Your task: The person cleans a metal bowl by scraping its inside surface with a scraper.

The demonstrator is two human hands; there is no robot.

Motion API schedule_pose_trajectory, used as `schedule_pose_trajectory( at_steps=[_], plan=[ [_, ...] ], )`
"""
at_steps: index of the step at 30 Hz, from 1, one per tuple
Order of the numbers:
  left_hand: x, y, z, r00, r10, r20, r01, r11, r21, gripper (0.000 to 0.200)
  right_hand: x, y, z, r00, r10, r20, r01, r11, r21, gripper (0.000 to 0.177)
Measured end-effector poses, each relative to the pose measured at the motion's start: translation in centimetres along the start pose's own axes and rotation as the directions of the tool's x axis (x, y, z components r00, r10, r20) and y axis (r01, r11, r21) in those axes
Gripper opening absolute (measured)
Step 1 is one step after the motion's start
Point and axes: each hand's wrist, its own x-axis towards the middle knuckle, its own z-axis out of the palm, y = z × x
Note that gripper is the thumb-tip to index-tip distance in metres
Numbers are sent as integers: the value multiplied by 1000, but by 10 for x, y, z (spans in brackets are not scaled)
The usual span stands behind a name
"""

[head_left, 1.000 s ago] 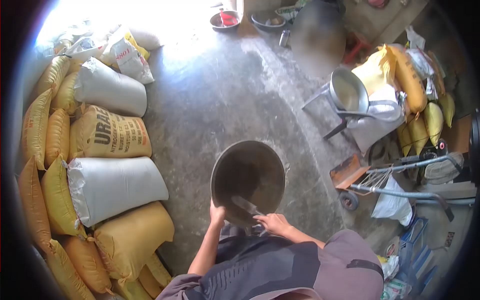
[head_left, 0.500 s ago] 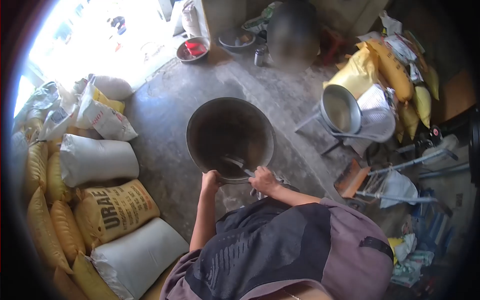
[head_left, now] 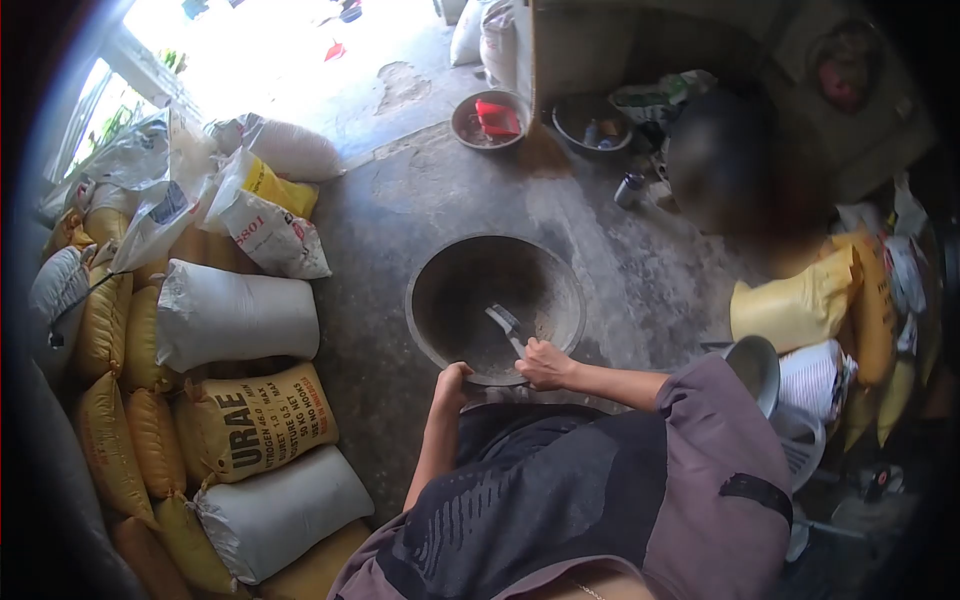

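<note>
A large round dark basin [head_left: 432,345] rests in front of my body, its mouth tilted up toward me. My left hand [head_left: 455,381] is closed on its near rim, thumb on top. My right hand [head_left: 545,364] is wrapped around the handle of a pale-headed brush [head_left: 505,322] at the near right rim. The brush head reaches into the basin, over its inner wall. A light, dusty patch marks the basin's right inner side.
Stacked sacks, one a printed urea sack [head_left: 262,420], line the left side. Two basins, one a grey basin [head_left: 491,120] with a red item, stand farther back near a metal canister [head_left: 629,190]. Yellow sacks [head_left: 797,303] and a plastic chair [head_left: 800,440] are at the right.
The camera view has shifted, so the surroundings appear farther right. The brush head has swung to point more upward within the basin. Both hands keep their holds.
</note>
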Motion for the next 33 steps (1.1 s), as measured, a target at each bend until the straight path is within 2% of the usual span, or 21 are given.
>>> schedule_pose_trajectory(
  at_steps=[3,4,6,7,9,10,11,13,16,18,20,23,25,27,29,30,32,33],
  plan=[
    [53,58,25,1000,-20,-24,20,1000,-11,18,57,69,-2,993,-5,-121,29,979,204,15],
    [70,88,39,1000,-16,-19,16,1000,-16,18,79,92,-7,989,8,-148,23,979,204,12],
    [88,152,59,989,-48,-141,85,959,269,27,128,131,-13,979,51,-198,0,968,250,12],
    [118,178,63,995,-20,-97,51,940,337,27,148,154,-20,967,87,-239,-17,959,283,12],
    [159,218,67,998,-24,-58,46,905,424,30,189,196,-26,926,44,-374,47,972,231,10],
    [179,247,69,999,-40,27,23,883,469,30,205,215,-41,920,37,-390,60,970,236,11],
    [168,287,97,999,-7,-46,30,856,516,32,227,239,-60,906,29,-422,80,968,237,12],
    [195,335,116,996,91,-3,-74,825,560,33,264,284,-72,890,57,-452,45,976,213,14],
    [243,403,152,989,121,-82,-45,788,614,35,317,347,-79,874,124,-469,3,965,261,17],
    [268,463,187,995,94,-43,-42,747,664,35,353,389,-83,871,164,-463,-15,951,310,18],
    [314,513,215,997,79,-10,-53,750,659,36,398,443,-83,818,231,-527,-19,926,377,22],
    [389,576,248,999,49,-17,-26,755,655,37,462,520,-76,818,268,-510,-2,887,462,24],
    [451,619,272,990,138,-22,-87,733,675,39,504,577,-76,837,293,-463,-18,860,511,24],
    [500,672,307,985,171,-30,-90,653,752,42,550,629,-74,843,384,-377,-72,776,627,29],
    [552,710,329,989,140,-46,-43,572,819,47,586,664,-69,842,456,-289,-153,715,682,34],
    [583,727,342,991,119,-54,-24,572,820,47,606,685,-63,846,461,-268,-164,704,691,34],
    [646,761,375,952,271,-144,67,276,959,55,646,731,-47,777,584,-236,-186,571,800,35],
    [673,776,393,946,262,-189,124,244,962,74,664,750,-38,780,589,-212,-202,557,806,35]
  ],
)
